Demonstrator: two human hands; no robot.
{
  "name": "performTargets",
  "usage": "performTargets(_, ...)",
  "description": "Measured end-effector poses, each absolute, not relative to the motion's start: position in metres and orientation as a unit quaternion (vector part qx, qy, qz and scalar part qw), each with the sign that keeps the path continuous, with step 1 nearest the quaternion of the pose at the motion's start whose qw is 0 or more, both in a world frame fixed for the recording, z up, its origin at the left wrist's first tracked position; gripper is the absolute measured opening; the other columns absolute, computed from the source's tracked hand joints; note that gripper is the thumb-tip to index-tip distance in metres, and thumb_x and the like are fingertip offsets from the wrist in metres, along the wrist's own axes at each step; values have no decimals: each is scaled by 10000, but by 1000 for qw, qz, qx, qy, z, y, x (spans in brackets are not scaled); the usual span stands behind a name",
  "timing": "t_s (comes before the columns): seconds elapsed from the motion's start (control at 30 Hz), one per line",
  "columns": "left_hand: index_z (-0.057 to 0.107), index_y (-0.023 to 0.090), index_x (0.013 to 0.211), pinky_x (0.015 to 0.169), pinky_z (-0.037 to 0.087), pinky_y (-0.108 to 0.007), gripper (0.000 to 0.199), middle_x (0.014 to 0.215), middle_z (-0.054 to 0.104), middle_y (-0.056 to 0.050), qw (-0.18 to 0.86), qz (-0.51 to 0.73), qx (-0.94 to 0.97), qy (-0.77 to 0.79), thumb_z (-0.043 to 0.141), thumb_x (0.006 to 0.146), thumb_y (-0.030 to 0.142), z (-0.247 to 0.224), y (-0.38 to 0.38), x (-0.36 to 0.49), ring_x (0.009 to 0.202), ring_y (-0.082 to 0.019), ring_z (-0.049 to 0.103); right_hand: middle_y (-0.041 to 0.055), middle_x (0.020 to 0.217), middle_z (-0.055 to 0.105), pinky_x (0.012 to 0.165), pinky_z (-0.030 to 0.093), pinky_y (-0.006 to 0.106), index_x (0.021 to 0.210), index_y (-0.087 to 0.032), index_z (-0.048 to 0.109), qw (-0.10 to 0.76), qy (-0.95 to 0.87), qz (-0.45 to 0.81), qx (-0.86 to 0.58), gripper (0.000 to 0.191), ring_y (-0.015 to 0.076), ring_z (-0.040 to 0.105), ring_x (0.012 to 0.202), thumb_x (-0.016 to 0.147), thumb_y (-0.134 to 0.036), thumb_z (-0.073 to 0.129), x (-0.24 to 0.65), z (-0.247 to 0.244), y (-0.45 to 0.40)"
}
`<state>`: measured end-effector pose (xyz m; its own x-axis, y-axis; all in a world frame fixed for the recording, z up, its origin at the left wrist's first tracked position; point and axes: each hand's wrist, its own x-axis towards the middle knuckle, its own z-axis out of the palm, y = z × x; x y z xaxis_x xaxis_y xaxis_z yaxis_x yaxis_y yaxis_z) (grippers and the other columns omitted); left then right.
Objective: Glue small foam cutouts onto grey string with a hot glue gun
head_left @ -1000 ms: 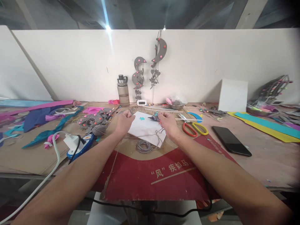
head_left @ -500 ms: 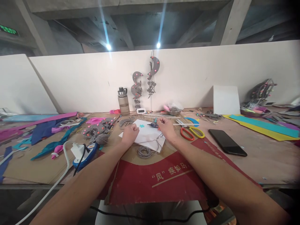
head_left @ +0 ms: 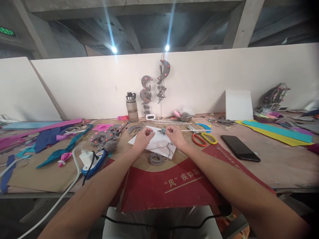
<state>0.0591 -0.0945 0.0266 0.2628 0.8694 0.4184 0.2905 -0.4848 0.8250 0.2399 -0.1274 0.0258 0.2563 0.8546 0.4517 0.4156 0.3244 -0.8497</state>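
Note:
My left hand (head_left: 143,139) is over the left part of a white paper sheet (head_left: 159,148), thumb and fingers apart and bent. A small teal flower-shaped cutout (head_left: 152,131) shows at its fingertips; whether they touch it I cannot tell. My right hand (head_left: 174,136) is closed at the sheet's right side, pinching a small dark and teal piece (head_left: 162,131) whose exact kind is too small to make out. Grey cord (head_left: 170,146) runs across the paper below this hand. A coil of grey cord (head_left: 156,159) lies at the sheet's front edge.
Scissors (head_left: 204,138) with red and yellow handles and a black phone (head_left: 239,148) lie on the right. To the left are a blue-and-white power strip (head_left: 96,164), grey yarn pieces (head_left: 106,137) and coloured felt strips. A bottle (head_left: 132,108) stands at the back.
My left hand has gone from a closed fist to parted fingers and reached right, to the teal cutout. My right hand keeps its pinch, nearly in place. The view has shifted slightly.

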Motion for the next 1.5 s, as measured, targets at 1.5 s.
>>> performTargets(1.5,607,119,853,710,522,-295,226,737,655,-47,559,413,652,301,701,708,264,29,-105,67,668,-124,630,-12,708,534,649,354,263,768,-189,555,509,-673,173,-508,211,131,459,672,831,-366,461,232,29,-142)
